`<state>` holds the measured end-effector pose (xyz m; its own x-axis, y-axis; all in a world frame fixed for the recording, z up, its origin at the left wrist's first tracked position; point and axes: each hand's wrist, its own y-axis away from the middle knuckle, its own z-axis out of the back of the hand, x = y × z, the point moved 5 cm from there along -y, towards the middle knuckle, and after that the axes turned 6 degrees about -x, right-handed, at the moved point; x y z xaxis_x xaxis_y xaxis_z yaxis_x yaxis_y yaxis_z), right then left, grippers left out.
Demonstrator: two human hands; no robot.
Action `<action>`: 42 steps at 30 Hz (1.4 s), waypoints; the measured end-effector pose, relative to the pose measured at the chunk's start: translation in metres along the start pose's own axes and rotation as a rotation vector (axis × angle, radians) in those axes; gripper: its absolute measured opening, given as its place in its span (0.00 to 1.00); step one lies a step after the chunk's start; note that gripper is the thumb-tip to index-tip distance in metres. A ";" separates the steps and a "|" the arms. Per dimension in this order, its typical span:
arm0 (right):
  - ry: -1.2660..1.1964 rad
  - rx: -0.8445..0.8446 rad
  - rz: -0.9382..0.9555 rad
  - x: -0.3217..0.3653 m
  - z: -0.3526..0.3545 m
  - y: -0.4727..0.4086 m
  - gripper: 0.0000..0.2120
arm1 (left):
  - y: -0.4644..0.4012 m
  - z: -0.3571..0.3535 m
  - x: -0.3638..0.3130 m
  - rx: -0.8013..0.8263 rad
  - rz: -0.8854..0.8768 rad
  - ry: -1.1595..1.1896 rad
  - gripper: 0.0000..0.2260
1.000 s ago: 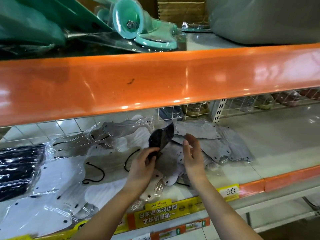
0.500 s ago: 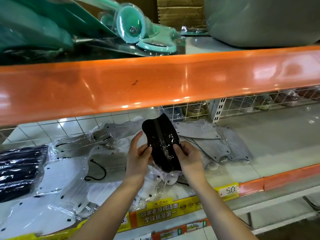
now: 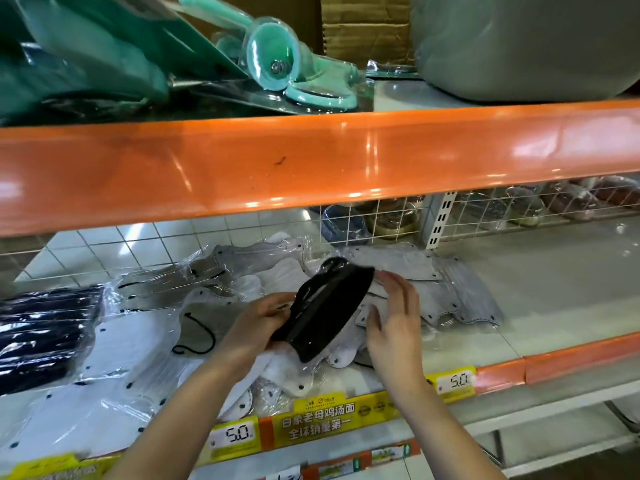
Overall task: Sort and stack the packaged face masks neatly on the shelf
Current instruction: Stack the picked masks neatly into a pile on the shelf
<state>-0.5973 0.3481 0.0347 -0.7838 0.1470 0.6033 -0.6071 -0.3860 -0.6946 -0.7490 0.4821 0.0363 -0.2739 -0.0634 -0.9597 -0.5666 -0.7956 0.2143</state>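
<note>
So the left hand [image 3: 258,322] has its fingers curled round the near-left end of a black packaged mask [image 3: 327,311], holding it tilted up off the pile with the far end pointing toward the back of the shelf. The right hand [image 3: 393,318] is flat-ish and open, fingers pretty much straight, sitting just beside the right edge of that black pack; can't quite tell if the fingertips actually touch it or only hover next to it. My guess is it's there to steady or square up the pack, which makes sense with slippery clear wrapping. Right under both hands there's a messy heap of white masks [image 3: 277,372] in crinkly plastic, overlapping every which way, so clearly not sorted yet. To the right and a bit farther back lie the grey masks [image 3: 446,299], fanned out rather than stacked. Way over on the left sits a stack of dark packaged masks [image 3: 45,336], and that's probably where the black one belongs, since it's the only matching colour group, though that's just my read. All of this sits on the lower shelf [image 3: 554,278], which has bare surface off to the right. Along the near edge there's a yellow price strip [image 3: 322,419], and the orange beam [image 3: 311,164] of the upper shelf hangs across above everything.
</note>
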 end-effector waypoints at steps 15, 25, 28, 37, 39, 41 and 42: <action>0.251 0.329 0.375 0.049 -0.056 0.033 0.16 | 0.039 0.024 -0.013 -0.137 -0.597 -1.037 0.22; 0.201 0.365 0.442 0.103 -0.092 0.044 0.20 | 0.055 0.086 0.001 -0.524 -0.832 -1.168 0.14; 0.181 0.397 0.441 0.122 -0.108 0.052 0.22 | 0.061 0.117 0.010 -0.586 -0.847 -1.127 0.16; 0.104 0.479 0.373 0.177 -0.168 0.076 0.20 | 0.061 0.209 0.037 -0.698 -0.888 -1.080 0.15; 0.084 0.480 0.372 0.193 -0.182 0.084 0.19 | 0.061 0.231 0.049 -0.714 -0.868 -1.093 0.15; 0.070 0.490 0.389 0.210 -0.195 0.094 0.20 | 0.062 0.252 0.062 -0.723 -0.835 -1.110 0.15; 0.062 0.505 0.400 0.219 -0.202 0.099 0.21 | 0.062 0.264 0.068 -0.728 -0.812 -1.116 0.15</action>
<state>-0.8556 0.5257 0.0186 -0.9519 -0.0506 0.3023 -0.1422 -0.8008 -0.5819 -1.0076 0.5870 0.0328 -0.6966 0.7127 -0.0832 -0.4494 -0.5237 -0.7237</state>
